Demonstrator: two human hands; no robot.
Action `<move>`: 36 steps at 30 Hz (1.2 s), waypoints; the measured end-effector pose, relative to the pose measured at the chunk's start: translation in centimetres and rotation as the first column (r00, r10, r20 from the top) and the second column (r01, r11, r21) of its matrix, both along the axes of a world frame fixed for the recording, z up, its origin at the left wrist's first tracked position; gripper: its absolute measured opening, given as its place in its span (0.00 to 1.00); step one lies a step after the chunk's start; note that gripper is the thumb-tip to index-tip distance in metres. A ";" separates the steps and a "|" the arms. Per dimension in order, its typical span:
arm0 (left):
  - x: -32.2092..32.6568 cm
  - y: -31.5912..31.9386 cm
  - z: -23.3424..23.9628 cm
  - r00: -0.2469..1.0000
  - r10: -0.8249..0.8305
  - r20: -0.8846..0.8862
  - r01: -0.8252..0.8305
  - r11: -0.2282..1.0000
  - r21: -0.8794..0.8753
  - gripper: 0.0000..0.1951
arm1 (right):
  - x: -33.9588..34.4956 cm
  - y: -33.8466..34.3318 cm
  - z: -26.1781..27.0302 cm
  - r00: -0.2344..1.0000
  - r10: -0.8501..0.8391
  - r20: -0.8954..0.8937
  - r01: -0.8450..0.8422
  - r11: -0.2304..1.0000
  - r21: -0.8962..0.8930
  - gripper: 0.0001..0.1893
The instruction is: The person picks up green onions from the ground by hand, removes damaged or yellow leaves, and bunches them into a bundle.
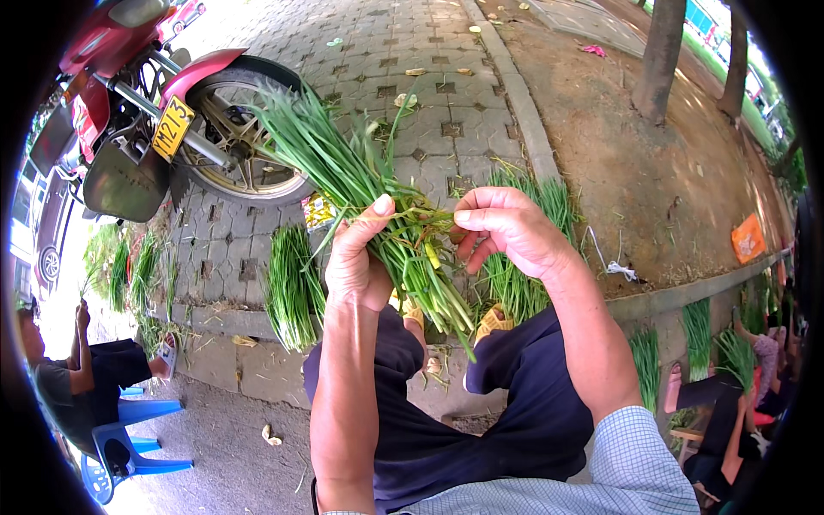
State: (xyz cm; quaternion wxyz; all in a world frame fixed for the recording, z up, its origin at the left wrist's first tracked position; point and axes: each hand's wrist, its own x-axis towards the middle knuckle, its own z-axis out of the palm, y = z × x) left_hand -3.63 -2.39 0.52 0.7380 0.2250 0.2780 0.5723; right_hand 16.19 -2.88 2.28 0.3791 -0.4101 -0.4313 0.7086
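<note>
My left hand point(360, 264) is wrapped around a thick bunch of long green garlic chives point(335, 154), thumb on top. The bunch slants, its leaf tips toward the motorcycle and its pale stems over my feet. At its side, thumb and fingers of my right hand point(505, 232) pinch some thin yellowed leaves point(428, 221); these still lie against the bunch. Below my left hand, a bundle of chives point(290, 283) rests across the kerb. Behind my right hand lies another pile of chives point(515, 277), partly hidden by the hand and forearm.
A red motorcycle point(244, 141) stands ahead on the left, beside a yellow packet point(317, 211). A person point(71, 386) sits on a blue plastic chair point(129, 418) at left. More people with chives point(698, 335) sit at right. White string point(615, 266) lies on the soil near tree trunks point(660, 64).
</note>
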 end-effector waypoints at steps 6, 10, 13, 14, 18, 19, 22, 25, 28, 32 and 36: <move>-0.1 -0.4 1.1 1.000 -0.023 -0.011 0.023 1.000 -0.009 0.13 | 0.7 0.2 0.2 0.992 -0.110 0.060 0.110 0.994 0.005 0.09; -0.5 0.1 1.1 0.998 0.059 -0.035 -0.059 0.998 -0.020 0.12 | 2.3 0.6 0.1 0.973 -0.221 0.058 0.217 0.974 0.065 0.09; -0.4 0.3 0.5 0.993 0.104 -0.061 -0.106 0.994 -0.028 0.13 | 3.2 0.8 -0.1 0.957 -0.280 0.082 0.272 0.958 0.097 0.08; -0.4 0.3 0.6 0.988 0.119 -0.097 -0.121 0.993 -0.016 0.13 | 3.3 0.9 -0.2 0.950 -0.297 0.100 0.286 0.952 0.110 0.08; -0.6 0.2 0.7 0.961 0.173 -0.214 -0.171 0.985 0.030 0.15 | 4.0 1.5 -0.7 0.841 -0.458 0.290 0.402 0.885 0.234 0.09; -0.7 0.2 0.7 0.954 0.186 -0.237 -0.182 0.983 0.041 0.15 | 4.3 1.8 -0.8 0.787 -0.504 0.357 0.428 0.862 0.273 0.10; -0.7 0.1 1.0 0.923 0.240 -0.302 -0.234 0.971 0.056 0.15 | 5.6 2.3 -1.5 0.649 -0.566 0.508 0.429 0.824 0.370 0.10; -0.8 -0.1 1.5 0.915 0.224 -0.336 -0.216 0.974 0.062 0.15 | 6.1 2.6 -1.9 0.532 -0.535 0.657 0.361 0.845 0.395 0.10; -0.8 -0.1 1.5 0.919 0.180 -0.352 -0.166 0.984 0.070 0.13 | 5.0 2.3 -2.7 0.379 -0.387 0.841 0.112 0.921 0.373 0.12; -0.5 -0.1 1.4 0.923 0.117 -0.367 -0.096 0.993 0.074 0.13 | 2.4 2.2 -3.8 0.254 -0.214 0.943 -0.241 0.931 0.276 0.15; -0.4 -0.2 1.3 0.929 0.085 -0.361 -0.067 0.996 0.062 0.13 | 1.1 0.9 -2.7 0.566 -0.204 0.799 -0.335 0.829 0.448 0.23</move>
